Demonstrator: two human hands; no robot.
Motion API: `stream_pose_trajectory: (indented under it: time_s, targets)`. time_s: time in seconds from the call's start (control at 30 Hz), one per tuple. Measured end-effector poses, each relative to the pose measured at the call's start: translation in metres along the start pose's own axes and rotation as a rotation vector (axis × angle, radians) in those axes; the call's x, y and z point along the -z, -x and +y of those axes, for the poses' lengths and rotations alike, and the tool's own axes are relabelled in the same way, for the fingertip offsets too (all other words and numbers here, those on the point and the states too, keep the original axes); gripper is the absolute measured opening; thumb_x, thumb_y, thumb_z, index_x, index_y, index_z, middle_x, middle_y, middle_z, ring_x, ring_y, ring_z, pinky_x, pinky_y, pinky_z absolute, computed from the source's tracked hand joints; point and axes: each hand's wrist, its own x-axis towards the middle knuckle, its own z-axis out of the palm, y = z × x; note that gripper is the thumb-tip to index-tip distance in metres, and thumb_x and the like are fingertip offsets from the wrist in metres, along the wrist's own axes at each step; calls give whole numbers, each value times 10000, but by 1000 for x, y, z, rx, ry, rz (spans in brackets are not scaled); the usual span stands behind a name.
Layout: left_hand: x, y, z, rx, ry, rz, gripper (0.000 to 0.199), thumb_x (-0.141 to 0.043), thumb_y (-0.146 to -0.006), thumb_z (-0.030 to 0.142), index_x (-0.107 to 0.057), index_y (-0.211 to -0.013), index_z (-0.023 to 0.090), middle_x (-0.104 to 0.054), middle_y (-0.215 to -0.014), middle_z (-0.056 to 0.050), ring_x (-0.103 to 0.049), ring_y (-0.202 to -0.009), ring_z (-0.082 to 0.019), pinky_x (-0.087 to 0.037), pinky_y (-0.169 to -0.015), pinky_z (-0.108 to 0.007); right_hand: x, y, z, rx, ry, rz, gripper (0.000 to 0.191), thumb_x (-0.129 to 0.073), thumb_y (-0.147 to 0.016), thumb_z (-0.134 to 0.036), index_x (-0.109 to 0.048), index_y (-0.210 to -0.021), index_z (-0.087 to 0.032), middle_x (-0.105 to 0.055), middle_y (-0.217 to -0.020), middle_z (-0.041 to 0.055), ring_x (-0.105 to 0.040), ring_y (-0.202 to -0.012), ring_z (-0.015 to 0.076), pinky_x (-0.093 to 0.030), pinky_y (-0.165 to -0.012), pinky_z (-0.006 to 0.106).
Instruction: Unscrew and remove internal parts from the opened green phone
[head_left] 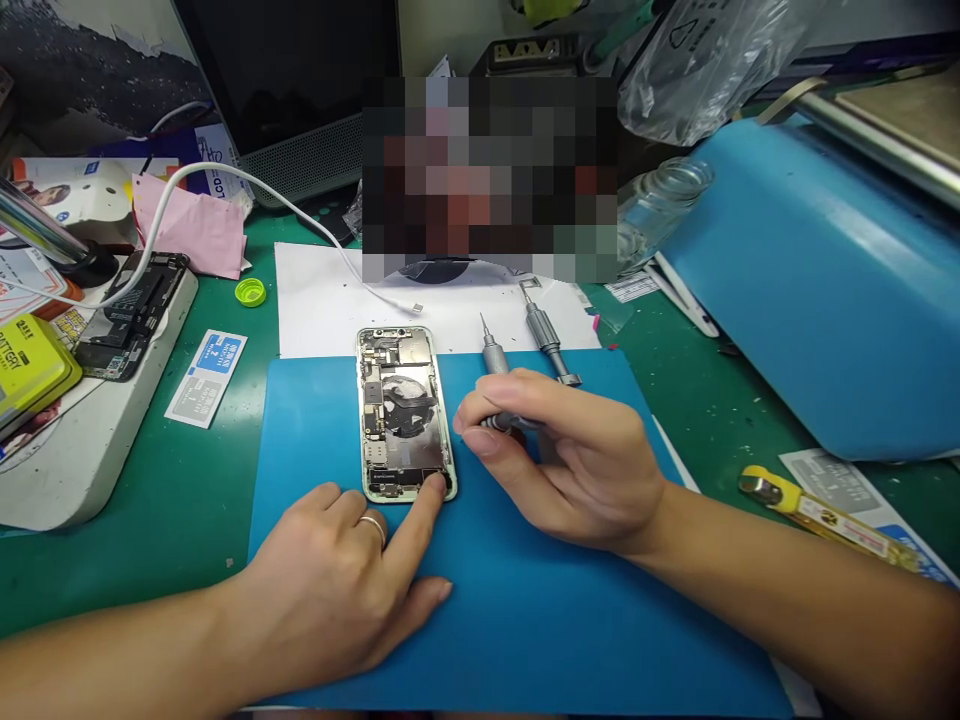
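An opened phone (pixel 405 410) with its inner parts exposed lies on the blue mat (pixel 315 410). My left hand (pixel 345 565) rests at its near end, the index finger stretched out and touching the phone's lower right corner, the thumb apart. To the right of the phone, my right hand (pixel 566 455) pinches a grey screwdriver (pixel 504 421) between thumb and fingers, above the mat. Beyond that hand, a second screwdriver (pixel 493 352) and a third, thicker one (pixel 545 335) lie with their tips pointing away from me.
A white cable (pixel 277 195) ends on the white paper (pixel 319 310) behind the phone. Phone parts (pixel 127 310) and a yellow box (pixel 34 370) stand at the left, near a green cap (pixel 250 292). A yellow cutter (pixel 825 515) lies right, below a large blue sheet (pixel 810 300).
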Motion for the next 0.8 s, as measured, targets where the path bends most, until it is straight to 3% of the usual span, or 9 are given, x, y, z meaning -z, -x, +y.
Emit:
stream_pose_trajectory:
  time_s: [0.27,0.63,0.8]
  targets:
    - [1,0,1,5,-9,3,497,-317,-1093,377,-531,-1392,43,-638,-608,-1,-620,-530,-210,-455,-504,-374,0,0,-1,-10,31,-27,567,-578,-946,-45,-460,-1477,-206,-766,-1080,105,-701,-769,178,-555,-608,325]
    - [0,2,2,8,-19,-4,503,-335,-1087,389,-550,-1385,45,-636,-605,-7,-624,-533,-213,-446,-511,-375,0,2,-1,-24,7,-46,654,-585,-941,-25,-403,-1537,-220,-748,-1130,126,-702,-826,188,-567,-651,341]
    - [0,2,1,4,-19,-16,512,-344,-1086,406,-541,-1394,48,-637,-616,-7,-623,-540,-213,-448,-520,-377,0,4,0,-46,-14,-16,702,-599,-939,-34,-381,-1563,-272,-741,-1127,94,-695,-815,177,-598,-689,352]
